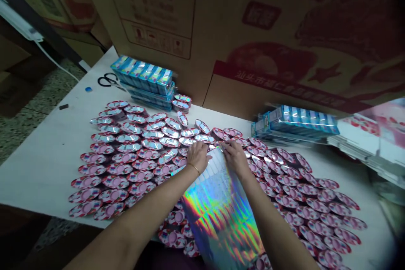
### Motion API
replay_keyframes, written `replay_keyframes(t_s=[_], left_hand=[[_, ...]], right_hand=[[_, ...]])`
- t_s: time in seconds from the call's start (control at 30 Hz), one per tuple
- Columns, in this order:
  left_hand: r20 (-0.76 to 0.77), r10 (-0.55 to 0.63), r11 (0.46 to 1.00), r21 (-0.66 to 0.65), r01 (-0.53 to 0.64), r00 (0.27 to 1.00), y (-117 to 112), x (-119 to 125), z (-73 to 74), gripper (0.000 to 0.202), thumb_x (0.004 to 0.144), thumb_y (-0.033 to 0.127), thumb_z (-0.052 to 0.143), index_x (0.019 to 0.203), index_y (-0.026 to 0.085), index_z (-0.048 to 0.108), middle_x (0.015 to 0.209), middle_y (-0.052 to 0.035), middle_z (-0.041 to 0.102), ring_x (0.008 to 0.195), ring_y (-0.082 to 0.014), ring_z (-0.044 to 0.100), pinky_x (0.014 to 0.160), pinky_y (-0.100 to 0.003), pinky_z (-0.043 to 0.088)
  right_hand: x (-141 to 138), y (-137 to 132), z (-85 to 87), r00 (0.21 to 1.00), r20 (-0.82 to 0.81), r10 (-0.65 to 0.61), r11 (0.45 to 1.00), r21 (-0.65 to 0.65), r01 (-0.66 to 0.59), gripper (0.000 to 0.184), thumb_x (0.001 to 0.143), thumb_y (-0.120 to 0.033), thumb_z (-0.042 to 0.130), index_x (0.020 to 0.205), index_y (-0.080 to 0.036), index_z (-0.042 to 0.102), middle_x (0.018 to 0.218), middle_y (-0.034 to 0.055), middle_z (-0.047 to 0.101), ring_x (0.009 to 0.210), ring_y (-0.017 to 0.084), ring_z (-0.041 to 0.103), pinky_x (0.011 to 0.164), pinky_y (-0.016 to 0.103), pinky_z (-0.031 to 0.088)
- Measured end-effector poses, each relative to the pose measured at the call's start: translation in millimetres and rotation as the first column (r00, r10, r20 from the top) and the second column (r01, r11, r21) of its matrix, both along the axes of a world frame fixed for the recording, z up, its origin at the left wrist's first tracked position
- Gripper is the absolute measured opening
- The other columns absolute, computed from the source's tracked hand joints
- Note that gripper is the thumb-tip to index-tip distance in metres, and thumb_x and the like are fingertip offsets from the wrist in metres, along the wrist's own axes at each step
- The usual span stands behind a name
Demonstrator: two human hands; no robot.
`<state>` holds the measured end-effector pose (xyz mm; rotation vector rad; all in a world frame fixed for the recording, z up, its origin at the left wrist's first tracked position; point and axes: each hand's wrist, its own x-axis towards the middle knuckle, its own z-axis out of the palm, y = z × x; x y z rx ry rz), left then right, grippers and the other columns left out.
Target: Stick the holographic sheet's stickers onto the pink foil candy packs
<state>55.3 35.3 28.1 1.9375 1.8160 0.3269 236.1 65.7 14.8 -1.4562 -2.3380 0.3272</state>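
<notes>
A shiny rainbow-reflecting sheet (226,215) slants over the packs at the middle, with pale strips across its far part. At its far right corner, my right hand (236,158) has its fingers bent and closed on the edge. My left hand (198,157), wearing a thin bracelet, is beside the sheet's far left part. Its fingers curl down over the packs; what they pinch, if anything, is hidden. Around both hands stand many small oval-topped packs (114,195), red and white with pink centres. Several farther packs (153,134) have shiny silvery tops.
Blue boxes in clear wrap stand at the back left (142,76) and back right (295,121) of the white table (41,156). A large carton (202,29) rises behind them. Black-handled scissors (109,80) lie at left; flat printed cartons (357,135) are stacked at right.
</notes>
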Motion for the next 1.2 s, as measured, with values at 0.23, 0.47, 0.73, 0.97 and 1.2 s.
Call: replay_keyframes(t_s=[0.23,0.47,0.73,0.97,1.2], left_hand=[[0.075,0.088,0.994,0.063,-0.092,0.993,-1,7,-13.5,0.014,0.077,0.034,0.057,0.087,0.023,0.056,0.100,-0.0020,0.053,0.096,-0.0199,0.042,0.080,-0.034,0.031],[0.115,0.172,0.979,0.087,-0.182,0.978,-1,12,-17.0,0.007,0.079,0.028,0.055,0.079,0.022,0.058,0.097,-0.0010,0.055,0.094,-0.0193,0.042,0.078,-0.033,0.030],[0.111,0.165,0.982,0.078,-0.174,0.980,-2,13,-13.2,0.009,0.081,0.029,0.051,0.080,0.023,0.057,0.099,-0.0014,0.056,0.096,-0.0192,0.043,0.079,-0.033,0.029],[0.150,0.147,0.985,0.064,-0.158,0.978,-3,11,-14.5,0.011,0.081,0.030,0.051,0.080,0.023,0.058,0.100,-0.0015,0.056,0.097,-0.0189,0.043,0.081,-0.034,0.028],[0.147,0.136,0.985,0.082,-0.149,0.980,-4,10,-13.1,0.011,0.081,0.031,0.053,0.078,0.022,0.058,0.097,-0.0003,0.057,0.095,-0.0179,0.043,0.081,-0.034,0.028]], right_hand=[[-9,1,-9.5,0.985,0.164,0.060,0.998,-0.008,-0.059,0.034,0.086,-0.024,0.045,0.119,-0.027,0.052,0.113,0.0067,0.054,0.101,0.022,0.044,0.084,0.036,0.037],[6,12,-10.6,0.957,0.184,0.222,0.974,-0.007,-0.225,0.029,0.086,-0.023,0.045,0.114,-0.024,0.055,0.113,0.0058,0.056,0.103,0.022,0.043,0.085,0.036,0.036],[5,11,4.2,0.982,0.081,0.168,0.985,0.016,-0.170,0.028,0.086,-0.026,0.046,0.111,-0.022,0.056,0.115,0.0070,0.054,0.105,0.021,0.044,0.088,0.037,0.037],[10,20,6.2,0.936,0.172,0.306,0.952,-0.019,-0.307,0.026,0.084,-0.023,0.050,0.108,-0.024,0.059,0.108,0.0059,0.060,0.101,0.021,0.048,0.085,0.037,0.039],[23,3,-11.6,0.937,0.150,0.317,0.942,0.065,-0.329,0.033,0.087,-0.018,0.043,0.119,-0.022,0.052,0.125,0.0062,0.052,0.121,0.021,0.040,0.095,0.039,0.038]])
